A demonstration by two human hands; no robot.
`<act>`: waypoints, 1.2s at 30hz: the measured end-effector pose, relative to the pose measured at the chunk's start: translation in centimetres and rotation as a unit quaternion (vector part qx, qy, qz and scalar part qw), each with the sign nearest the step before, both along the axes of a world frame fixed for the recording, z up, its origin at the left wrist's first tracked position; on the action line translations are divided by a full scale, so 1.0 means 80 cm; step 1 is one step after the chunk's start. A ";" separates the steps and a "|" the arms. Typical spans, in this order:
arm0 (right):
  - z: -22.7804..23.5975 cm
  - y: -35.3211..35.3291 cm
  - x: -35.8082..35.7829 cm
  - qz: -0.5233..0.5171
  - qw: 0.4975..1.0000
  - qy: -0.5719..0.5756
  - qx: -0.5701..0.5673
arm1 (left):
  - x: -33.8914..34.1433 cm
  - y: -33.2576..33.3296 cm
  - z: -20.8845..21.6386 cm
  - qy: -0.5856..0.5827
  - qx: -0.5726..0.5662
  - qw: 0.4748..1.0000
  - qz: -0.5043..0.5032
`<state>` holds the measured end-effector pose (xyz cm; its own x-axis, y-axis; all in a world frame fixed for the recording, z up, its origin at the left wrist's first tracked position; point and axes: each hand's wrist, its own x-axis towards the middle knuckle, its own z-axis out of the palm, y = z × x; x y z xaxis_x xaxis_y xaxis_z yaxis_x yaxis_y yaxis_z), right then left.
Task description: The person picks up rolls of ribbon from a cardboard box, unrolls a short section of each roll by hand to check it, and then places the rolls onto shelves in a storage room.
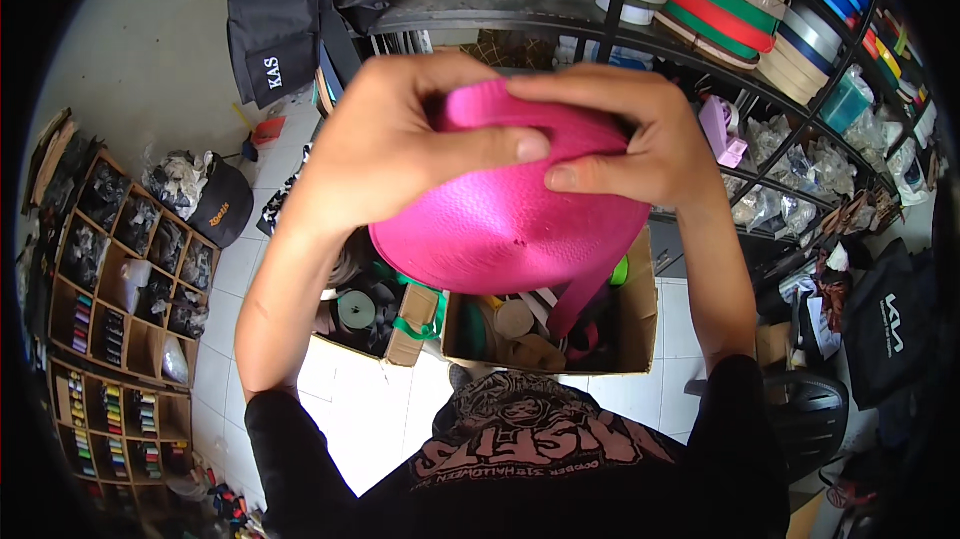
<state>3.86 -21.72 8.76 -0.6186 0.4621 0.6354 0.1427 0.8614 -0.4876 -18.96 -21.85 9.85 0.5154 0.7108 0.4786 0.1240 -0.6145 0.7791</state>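
A large roll of bright pink webbing [510, 229] is held up in front of my chest, its coiled flat side tilted toward me. My left hand [400, 139] grips its upper left, with the thumb lying across the coil. On the upper right, my right hand [630, 134] is closed round it, thumb and fingers pinching near the top edge. A loose pink tail hangs from the lower right of the roll. Below stands a cardboard box [645, 324] holding rolls and strips of webbing, partly hidden by the pink roll. My fingertips behind the roll are hidden.
A second box [405, 347] with dark rolls and a green strap stands beside the first. Black shelving [480, 19] with webbing rolls [725, 4] spans the far side. At left are wooden pigeonholes [140, 239] with thread spools and a dark cap [222, 201]; a black chair [810, 409] stands right.
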 end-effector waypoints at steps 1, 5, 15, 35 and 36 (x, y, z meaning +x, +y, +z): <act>0.000 0.006 -0.003 0.017 0.999 0.037 -0.014 | -0.004 -0.003 0.002 -0.016 -0.017 1.000 0.016; -0.001 0.004 -0.013 -0.006 0.991 0.129 -0.034 | -0.029 -0.004 0.013 -0.129 -0.068 0.988 0.049; -0.102 0.011 -0.051 -0.150 0.870 0.468 -0.026 | -0.044 0.016 -0.062 -0.410 -0.072 0.898 0.144; -0.065 -0.012 -0.010 -0.158 0.978 0.117 0.067 | -0.010 0.002 -0.054 -0.010 -0.022 0.997 0.068; -0.064 -0.012 -0.012 -0.159 0.978 0.116 0.065 | -0.012 0.010 -0.053 -0.003 -0.036 0.997 0.061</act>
